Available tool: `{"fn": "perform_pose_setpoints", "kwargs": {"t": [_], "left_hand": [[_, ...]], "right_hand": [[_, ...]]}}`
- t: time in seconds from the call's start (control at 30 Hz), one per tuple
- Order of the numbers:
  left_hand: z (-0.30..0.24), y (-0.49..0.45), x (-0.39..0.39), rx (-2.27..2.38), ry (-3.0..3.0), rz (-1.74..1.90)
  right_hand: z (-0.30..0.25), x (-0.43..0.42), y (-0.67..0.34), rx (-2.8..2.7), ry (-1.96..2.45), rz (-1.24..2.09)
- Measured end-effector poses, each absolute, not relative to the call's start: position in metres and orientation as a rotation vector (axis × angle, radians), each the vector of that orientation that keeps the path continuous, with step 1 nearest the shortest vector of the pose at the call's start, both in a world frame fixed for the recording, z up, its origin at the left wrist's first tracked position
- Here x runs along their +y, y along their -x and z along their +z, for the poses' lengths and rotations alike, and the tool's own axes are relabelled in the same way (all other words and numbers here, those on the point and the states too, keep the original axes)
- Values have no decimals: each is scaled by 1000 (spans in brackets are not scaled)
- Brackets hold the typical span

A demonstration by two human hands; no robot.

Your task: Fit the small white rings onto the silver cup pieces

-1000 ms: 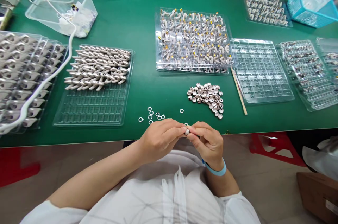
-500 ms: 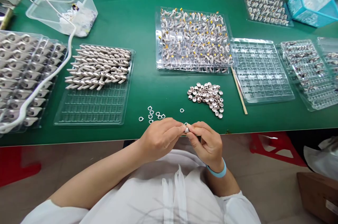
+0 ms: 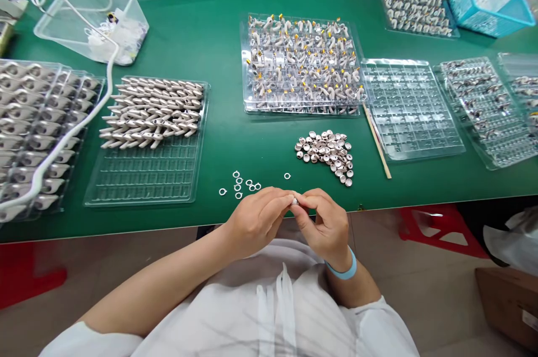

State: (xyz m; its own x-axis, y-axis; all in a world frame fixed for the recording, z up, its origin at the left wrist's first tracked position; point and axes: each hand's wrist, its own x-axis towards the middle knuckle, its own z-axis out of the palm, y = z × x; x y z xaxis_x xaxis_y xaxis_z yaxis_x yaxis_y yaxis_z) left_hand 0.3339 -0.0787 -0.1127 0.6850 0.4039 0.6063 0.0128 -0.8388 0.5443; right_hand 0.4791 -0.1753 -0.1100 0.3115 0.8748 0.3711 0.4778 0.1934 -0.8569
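My left hand [image 3: 255, 218] and my right hand [image 3: 323, 223] meet at the table's front edge, fingertips pinched together. Between them is a small silvery round cap [image 3: 295, 201], mostly covered by the fingers; it resembles the loose pieces on the table. Several small white rings with tabs [image 3: 237, 188] lie just beyond my left hand, and a single ring [image 3: 287, 176] lies apart from them. Past my right hand is a loose pile of small silvery round caps [image 3: 325, 151], some showing their hollow side.
A tray of grey elongated metal parts [image 3: 155, 110] stands left, beside stacked trays of grey shells [image 3: 37, 133] crossed by a white cable [image 3: 94, 107]. Ahead is a stacked tray of curved parts with yellow tabs [image 3: 302, 65]. A wooden stick [image 3: 377, 144] lies by a clear tray [image 3: 414, 110].
The view has shifted slightly. Both hands stay together at the edge, and the right thumb and fingers have closed further over the small cap, which now shows less.
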Motion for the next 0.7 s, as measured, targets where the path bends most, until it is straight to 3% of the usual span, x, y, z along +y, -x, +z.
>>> {"fn": "perform_pose_setpoints", "kwargs": {"t": [0.7], "left_hand": [[-113,-337,-81,300,-2450,1053]], "right_hand": [[-106,-177,-471,-1309,1489,418]]}}
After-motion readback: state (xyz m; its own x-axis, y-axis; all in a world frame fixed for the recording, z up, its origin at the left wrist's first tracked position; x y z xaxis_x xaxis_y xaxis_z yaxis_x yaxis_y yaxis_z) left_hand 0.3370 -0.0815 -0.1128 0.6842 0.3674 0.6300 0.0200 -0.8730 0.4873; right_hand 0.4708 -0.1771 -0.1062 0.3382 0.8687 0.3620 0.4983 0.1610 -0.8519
